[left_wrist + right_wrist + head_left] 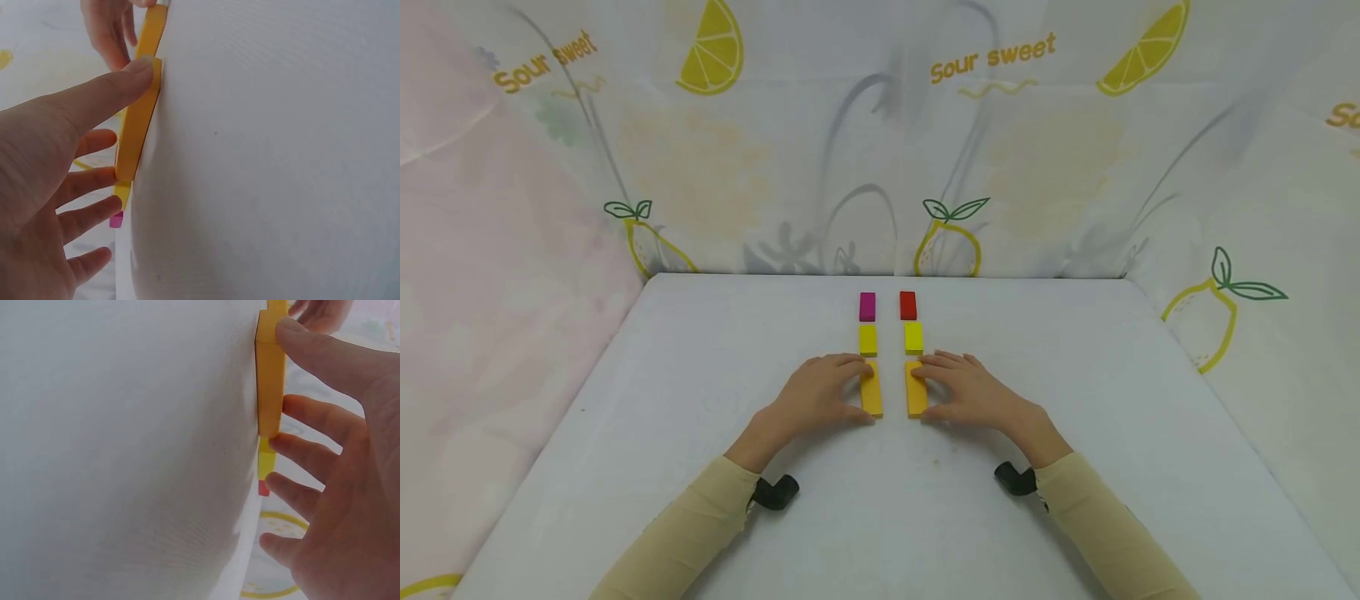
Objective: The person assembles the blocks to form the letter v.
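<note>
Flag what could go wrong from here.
The left hand holds the left orange block close to the left yellow block; a forward slip might shove that one. The right hand holds the right orange block across a narrow gap, so drifting inward could knock both orange blocks together.

At nine o'clock, your left hand [37, 159] pinches a long orange rectangular block [136, 128]; at eight, a small yellow block [124, 195] and magenta block [116, 220]; at eleven, your right hand [106, 26] touches another orange block [152, 30].
</note>
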`<state>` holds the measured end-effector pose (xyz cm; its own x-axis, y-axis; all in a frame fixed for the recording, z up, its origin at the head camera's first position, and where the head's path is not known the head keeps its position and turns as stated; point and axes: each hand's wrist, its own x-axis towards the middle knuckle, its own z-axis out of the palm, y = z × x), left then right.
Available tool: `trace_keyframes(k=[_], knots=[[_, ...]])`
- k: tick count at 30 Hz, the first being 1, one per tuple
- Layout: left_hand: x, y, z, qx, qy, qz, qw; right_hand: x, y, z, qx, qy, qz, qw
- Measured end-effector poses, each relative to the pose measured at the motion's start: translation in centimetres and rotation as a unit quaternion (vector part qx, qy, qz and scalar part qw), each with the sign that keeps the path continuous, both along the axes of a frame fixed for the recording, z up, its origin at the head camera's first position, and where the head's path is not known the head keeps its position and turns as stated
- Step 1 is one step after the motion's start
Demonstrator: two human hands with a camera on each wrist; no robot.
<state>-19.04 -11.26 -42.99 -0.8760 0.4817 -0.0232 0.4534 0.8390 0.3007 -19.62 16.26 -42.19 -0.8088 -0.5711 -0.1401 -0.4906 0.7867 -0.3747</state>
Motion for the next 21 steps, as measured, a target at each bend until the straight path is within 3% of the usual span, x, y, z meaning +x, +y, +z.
trace_keyframes(k=[9, 21], knots=[[0.2, 0.0, -0.2, 0.039, -0.006, 0.007, 0.9992, -0.1, -0.1, 0.0, 0.001, 0.002, -0.004, 1.0000], [1.0, 0.2, -0.3, 0.048, -0.002, 0.017, 0.9987, 0.1, -0.1, 0.0, -0.005, -0.013, -0.015, 0.9998]])
